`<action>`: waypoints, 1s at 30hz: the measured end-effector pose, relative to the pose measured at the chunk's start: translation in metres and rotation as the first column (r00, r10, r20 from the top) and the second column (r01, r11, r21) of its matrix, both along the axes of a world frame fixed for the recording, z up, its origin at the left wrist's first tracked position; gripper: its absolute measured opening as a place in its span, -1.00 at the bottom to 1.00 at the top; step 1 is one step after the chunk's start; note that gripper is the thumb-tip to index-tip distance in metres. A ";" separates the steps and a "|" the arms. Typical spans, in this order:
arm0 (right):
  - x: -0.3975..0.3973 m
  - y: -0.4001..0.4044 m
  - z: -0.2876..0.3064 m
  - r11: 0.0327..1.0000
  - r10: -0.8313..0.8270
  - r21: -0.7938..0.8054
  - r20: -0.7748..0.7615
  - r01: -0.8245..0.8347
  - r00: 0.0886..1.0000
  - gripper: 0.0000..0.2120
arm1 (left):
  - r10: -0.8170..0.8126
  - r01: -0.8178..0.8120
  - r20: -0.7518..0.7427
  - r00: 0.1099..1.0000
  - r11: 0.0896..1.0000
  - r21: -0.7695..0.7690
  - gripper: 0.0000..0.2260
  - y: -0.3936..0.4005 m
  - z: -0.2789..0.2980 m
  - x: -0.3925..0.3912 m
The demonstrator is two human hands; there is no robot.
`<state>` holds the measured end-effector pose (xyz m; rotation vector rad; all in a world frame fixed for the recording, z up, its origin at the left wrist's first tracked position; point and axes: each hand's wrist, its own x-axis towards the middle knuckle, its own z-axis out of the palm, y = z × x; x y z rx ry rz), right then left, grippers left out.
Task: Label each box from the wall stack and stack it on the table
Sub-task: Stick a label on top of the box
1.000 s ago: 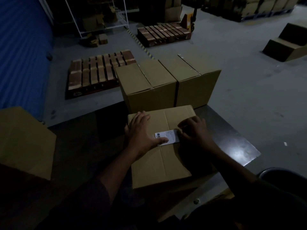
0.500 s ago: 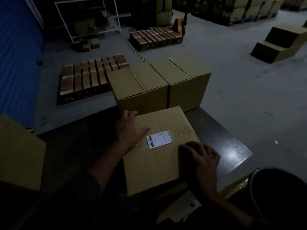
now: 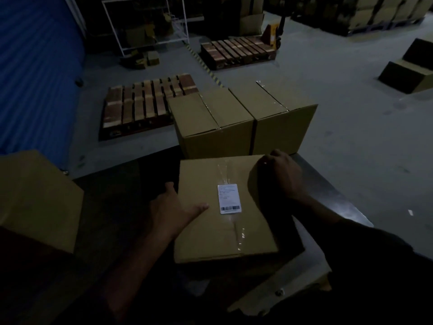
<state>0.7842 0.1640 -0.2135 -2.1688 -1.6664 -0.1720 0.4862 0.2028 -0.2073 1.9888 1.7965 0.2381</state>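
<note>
Holding the cardboard box [image 3: 225,207] at two opposite corners, I have it lying on the dark table [image 3: 332,198] right in front of me. My left hand [image 3: 173,212] sits on its near left edge, thumb laid flat across the top and fingers wrapped down over the side. My right hand [image 3: 283,174] is at the far right corner, fingers curled over the top edge and clamped on the cardboard. Clear tape runs along the lid seam, and a white shipping label [image 3: 229,198] is stuck across it near the middle of the top, its barcode end toward me. The light is dim, and I cannot read the print.

To my left, another cardboard box [image 3: 35,198] stands on the same table, well apart from the one I grip. Just behind my box, two taped boxes stand side by side and touching: the left carton [image 3: 210,123] and the right carton [image 3: 281,118], both taller than the one in my hands.

Beyond them, on the grey concrete floor [image 3: 351,90], lies a wooden pallet [image 3: 147,102] close to a blue corrugated wall [image 3: 35,71]. Farther back sits a second pallet [image 3: 236,51] with a yellow pallet jack [image 3: 271,34] at its end, beside a white metal rack [image 3: 145,22]. More stacked cartons [image 3: 386,10] line the far right.
</note>
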 end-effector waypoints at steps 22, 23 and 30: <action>-0.039 -0.036 -0.025 0.977 0.197 -0.034 -0.229 -0.210 0.953 -0.72 | -0.259 0.279 -0.132 0.957 0.945 0.170 0.30 0.024 -0.024 0.059; -0.041 -0.033 -0.023 0.977 0.191 -0.051 -0.213 -0.206 0.958 -0.72 | -0.264 0.284 -0.133 0.955 0.945 0.164 0.30 0.025 -0.024 0.057; -0.046 -0.012 -0.012 0.954 0.205 -0.182 -0.178 -0.237 0.962 -0.77 | -0.299 0.311 -0.096 0.949 0.940 0.144 0.27 0.027 -0.023 0.054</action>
